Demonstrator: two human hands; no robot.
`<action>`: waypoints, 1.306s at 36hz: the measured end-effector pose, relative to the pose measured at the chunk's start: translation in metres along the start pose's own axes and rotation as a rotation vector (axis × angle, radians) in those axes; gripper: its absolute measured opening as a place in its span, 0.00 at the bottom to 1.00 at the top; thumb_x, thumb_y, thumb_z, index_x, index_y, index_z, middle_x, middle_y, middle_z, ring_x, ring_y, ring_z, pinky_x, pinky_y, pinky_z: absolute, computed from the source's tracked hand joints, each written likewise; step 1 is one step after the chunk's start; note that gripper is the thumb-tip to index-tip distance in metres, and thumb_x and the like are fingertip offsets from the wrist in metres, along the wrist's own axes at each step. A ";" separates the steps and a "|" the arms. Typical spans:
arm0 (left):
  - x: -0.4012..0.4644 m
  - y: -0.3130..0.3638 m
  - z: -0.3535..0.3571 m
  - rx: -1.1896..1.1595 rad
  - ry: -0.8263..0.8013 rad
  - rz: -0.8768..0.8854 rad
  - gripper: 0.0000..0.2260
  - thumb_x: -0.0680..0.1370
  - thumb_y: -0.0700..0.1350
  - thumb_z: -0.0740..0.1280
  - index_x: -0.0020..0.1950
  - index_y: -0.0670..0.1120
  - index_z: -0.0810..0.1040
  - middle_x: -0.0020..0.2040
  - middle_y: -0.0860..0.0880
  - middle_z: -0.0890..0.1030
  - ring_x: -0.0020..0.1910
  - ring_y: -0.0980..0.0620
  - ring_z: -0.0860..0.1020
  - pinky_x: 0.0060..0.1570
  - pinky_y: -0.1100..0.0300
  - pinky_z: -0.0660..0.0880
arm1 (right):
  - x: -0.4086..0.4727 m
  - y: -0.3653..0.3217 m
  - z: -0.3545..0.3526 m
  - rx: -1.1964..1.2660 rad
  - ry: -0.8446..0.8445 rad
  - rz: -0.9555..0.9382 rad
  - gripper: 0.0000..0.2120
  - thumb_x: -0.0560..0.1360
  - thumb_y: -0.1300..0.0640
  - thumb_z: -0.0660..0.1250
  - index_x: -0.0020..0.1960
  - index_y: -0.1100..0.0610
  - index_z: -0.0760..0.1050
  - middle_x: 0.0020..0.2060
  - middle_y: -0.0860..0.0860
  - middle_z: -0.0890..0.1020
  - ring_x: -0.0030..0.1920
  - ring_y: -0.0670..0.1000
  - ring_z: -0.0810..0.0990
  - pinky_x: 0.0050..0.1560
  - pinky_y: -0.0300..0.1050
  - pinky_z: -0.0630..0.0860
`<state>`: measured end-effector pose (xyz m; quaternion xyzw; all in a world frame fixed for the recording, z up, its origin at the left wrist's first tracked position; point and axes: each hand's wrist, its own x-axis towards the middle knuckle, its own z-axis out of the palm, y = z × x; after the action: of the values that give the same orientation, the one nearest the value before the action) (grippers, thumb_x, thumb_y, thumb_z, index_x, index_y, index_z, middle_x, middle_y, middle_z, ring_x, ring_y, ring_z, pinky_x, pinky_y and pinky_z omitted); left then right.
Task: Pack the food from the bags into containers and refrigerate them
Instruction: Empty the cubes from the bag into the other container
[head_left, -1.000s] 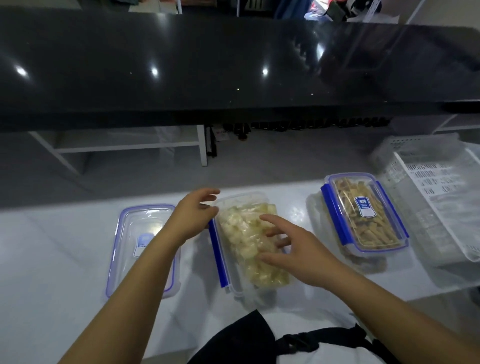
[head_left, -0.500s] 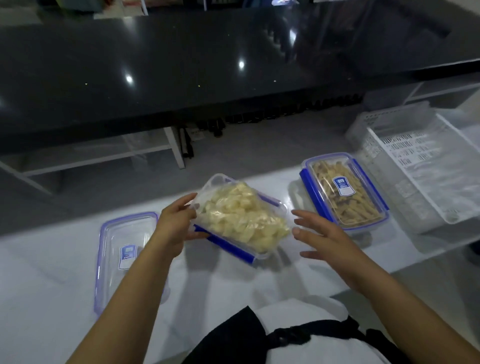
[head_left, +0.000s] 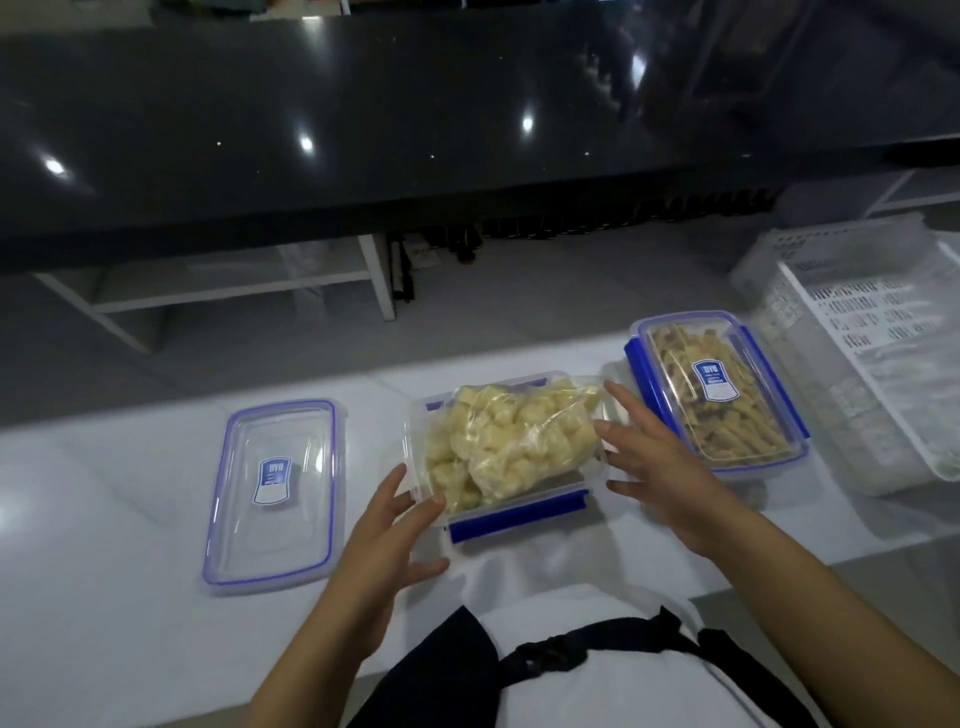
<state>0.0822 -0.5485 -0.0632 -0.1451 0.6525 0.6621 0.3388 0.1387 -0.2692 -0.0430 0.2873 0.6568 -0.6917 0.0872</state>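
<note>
An open clear container (head_left: 514, 512) with blue clips lies on the white counter in front of me, its long side toward me. A clear bag of pale yellow food chunks (head_left: 511, 441) fills it and bulges above the rim. My left hand (head_left: 387, 535) is at the container's near left corner, fingers spread and fairly straight, fingertips touching the rim. My right hand (head_left: 660, 467) is at the container's right end, fingers straight against its side and the bag. The container's lid (head_left: 272, 493) lies flat to the left.
A second container (head_left: 722, 395), lidded and clipped, holds brownish food sticks at the right. Beyond it stands a white slotted plastic basket (head_left: 857, 364). A black glossy countertop (head_left: 415, 130) rises behind the white counter (head_left: 104, 519).
The container, tilted up in my left hand half a second ago, now lies flat and turned sideways. My left hand has loosened its hold; my right hand has come to the container's right end.
</note>
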 end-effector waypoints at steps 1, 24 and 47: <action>-0.001 0.001 -0.001 0.067 0.015 0.027 0.35 0.72 0.57 0.73 0.77 0.62 0.63 0.72 0.53 0.73 0.64 0.52 0.77 0.58 0.45 0.80 | 0.000 -0.001 -0.002 -0.033 -0.011 -0.008 0.29 0.73 0.40 0.70 0.71 0.27 0.63 0.61 0.37 0.78 0.63 0.47 0.75 0.64 0.55 0.73; 0.008 0.018 0.031 0.837 0.166 0.750 0.04 0.74 0.44 0.76 0.46 0.49 0.83 0.62 0.60 0.74 0.63 0.61 0.68 0.64 0.65 0.61 | 0.061 -0.034 -0.020 -1.215 0.200 -0.406 0.12 0.77 0.55 0.71 0.60 0.49 0.80 0.72 0.51 0.71 0.78 0.57 0.57 0.77 0.57 0.52; 0.011 0.094 0.013 0.283 0.104 0.864 0.07 0.80 0.41 0.69 0.49 0.54 0.79 0.56 0.55 0.83 0.58 0.55 0.81 0.63 0.55 0.78 | 0.001 -0.083 -0.019 -0.766 0.269 -0.696 0.03 0.75 0.61 0.73 0.46 0.54 0.84 0.54 0.46 0.79 0.57 0.48 0.78 0.61 0.43 0.72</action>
<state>0.0174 -0.5259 0.0034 0.1549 0.7534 0.6389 0.0149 0.1020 -0.2411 0.0287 0.0863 0.9240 -0.3477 -0.1335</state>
